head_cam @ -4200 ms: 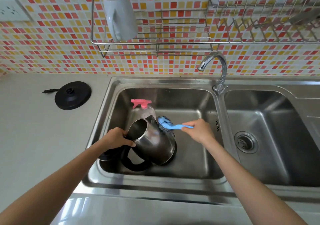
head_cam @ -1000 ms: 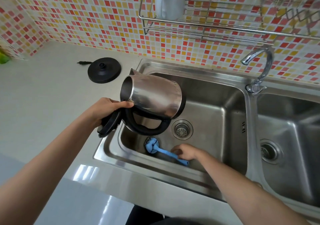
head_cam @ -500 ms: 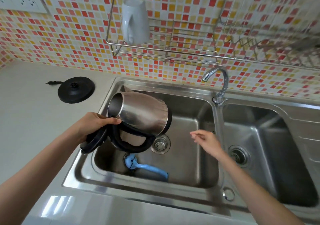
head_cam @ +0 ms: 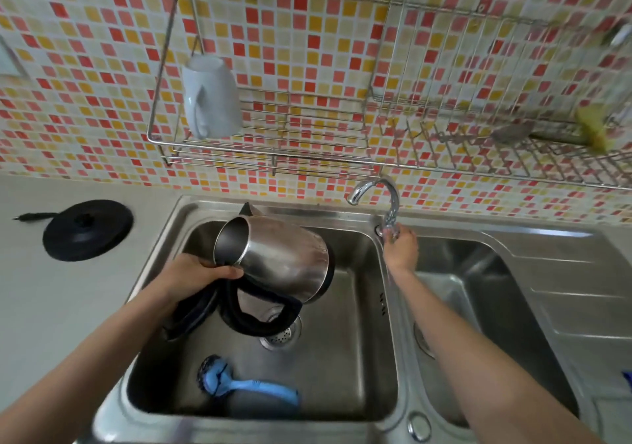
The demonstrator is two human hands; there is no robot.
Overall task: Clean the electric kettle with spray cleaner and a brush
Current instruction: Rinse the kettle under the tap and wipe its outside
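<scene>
Moved: right hand (head_cam: 400, 248) has gone from the air over the left basin (head_cam: 342, 358), half a second ago, up to the foot of the tap (head_cam: 372, 187); kettle (head_cam: 284, 259) and brush (head_cam: 239, 383) are placed as before.
Right grip: fingers curled round the tap's foot, seen from the back of the hand and a little blurred.
Left hand (head_cam: 195, 274): down and left of the tap, over the left basin.
Left grip: clamped on the kettle's rim by the top of its black handle, thumb lying on the steel wall.
Kettle: steel, held in the air just left of the tap and lower, tipped on its side, mouth turned away from the tap and bottom toward it; its black lid (head_cam: 191, 313) hangs open under the left hand.
Brush: blue, flat on the basin floor well below the tap, by the front wall, head pointing away from the tap's side, apart from both hands.
Strainer (head_cam: 280, 336): in the basin floor, partly behind the kettle's handle.
Base (head_cam: 87, 230): black disc on the counter (head_cam: 51, 307), far left of the tap.
Rack (head_cam: 273, 156): wire, on the wall above the tap; a white mug (head_cam: 210, 98) sits at its left end.
</scene>
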